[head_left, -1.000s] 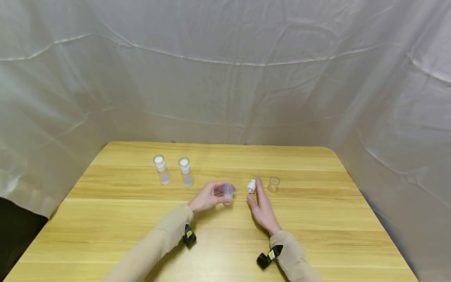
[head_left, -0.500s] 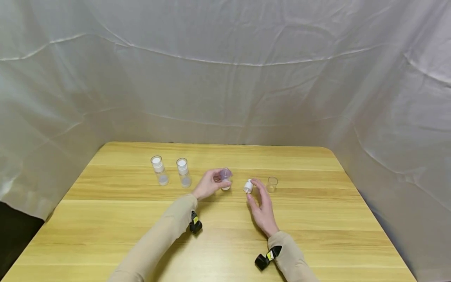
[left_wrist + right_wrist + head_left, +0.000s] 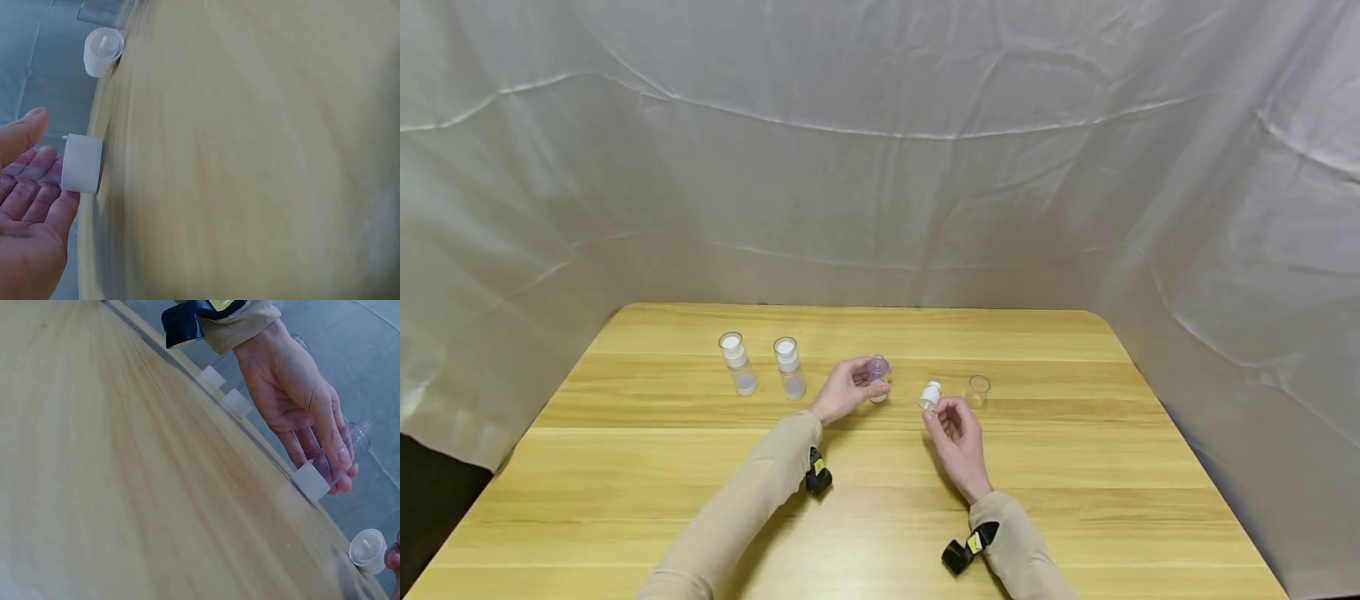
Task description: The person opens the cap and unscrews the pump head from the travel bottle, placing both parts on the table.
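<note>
My left hand (image 3: pixel 845 392) holds a clear bottle (image 3: pixel 878 367), its neck up and its white base (image 3: pixel 81 164) down at the table. Thumb and fingers lie round the clear body in the right wrist view. Right of it, a white pump head (image 3: pixel 930 395) lies tilted on the table, its hollow underside and short stem showing in the right wrist view. My right hand (image 3: pixel 961 442) has its fingers curled in towards the thumb, with the tips right at the pump's lower end. I cannot tell whether they pinch it. A clear cap (image 3: pixel 978 390) stands just beyond that hand.
Two bottles with white pumps and clear caps, a left one (image 3: pixel 738 364) and a right one (image 3: pixel 790 367), stand upright left of my left hand. The wooden table (image 3: pixel 880 517) ends at a grey cloth (image 3: pixel 880 167) behind and at the sides.
My left hand has moved the bottle away from me and slightly left. My right hand's straight fingers have reached over the pump head, then curled back; the pump has shifted slightly left.
</note>
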`<state>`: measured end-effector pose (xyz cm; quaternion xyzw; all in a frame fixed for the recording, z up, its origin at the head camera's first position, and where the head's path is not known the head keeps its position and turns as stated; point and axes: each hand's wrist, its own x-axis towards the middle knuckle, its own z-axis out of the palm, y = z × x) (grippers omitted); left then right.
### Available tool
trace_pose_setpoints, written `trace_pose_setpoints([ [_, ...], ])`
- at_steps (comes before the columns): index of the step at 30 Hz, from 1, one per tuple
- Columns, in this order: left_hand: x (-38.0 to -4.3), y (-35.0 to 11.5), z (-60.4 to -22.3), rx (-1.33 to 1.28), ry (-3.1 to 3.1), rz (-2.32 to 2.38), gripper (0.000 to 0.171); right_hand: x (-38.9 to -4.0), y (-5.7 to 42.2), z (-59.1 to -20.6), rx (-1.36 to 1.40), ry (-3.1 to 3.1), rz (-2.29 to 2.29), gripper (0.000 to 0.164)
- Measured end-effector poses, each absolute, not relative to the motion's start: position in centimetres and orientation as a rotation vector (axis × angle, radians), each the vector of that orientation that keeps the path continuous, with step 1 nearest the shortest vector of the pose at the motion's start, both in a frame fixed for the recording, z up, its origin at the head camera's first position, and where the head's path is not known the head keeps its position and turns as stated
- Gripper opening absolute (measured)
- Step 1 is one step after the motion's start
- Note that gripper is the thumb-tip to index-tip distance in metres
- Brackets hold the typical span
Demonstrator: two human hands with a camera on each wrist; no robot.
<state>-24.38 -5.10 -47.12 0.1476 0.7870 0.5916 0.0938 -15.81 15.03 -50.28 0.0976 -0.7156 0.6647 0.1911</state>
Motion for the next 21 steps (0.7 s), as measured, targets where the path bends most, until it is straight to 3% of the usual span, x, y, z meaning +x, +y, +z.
trace_pose_setpoints([
  [9, -24.3, -5.1, -47.3, 0.435, 2.311, 1.764, 0.055, -16.0, 15.0, -50.7, 0.306, -1.958, 1.779, 0.041],
  [15, -24.0, -5.1, -47.2, 0.412, 2.299, 1.773, 0.062, -16.3, 15.1, -51.2, 0.417, -1.946, 1.642, 0.04],
  [21, -23.2, -5.2, -46.4, 0.422, 2.315, 1.858, 0.084, -16.2, 15.1, -51.1, 0.439, -1.928, 1.736, 0.036],
])
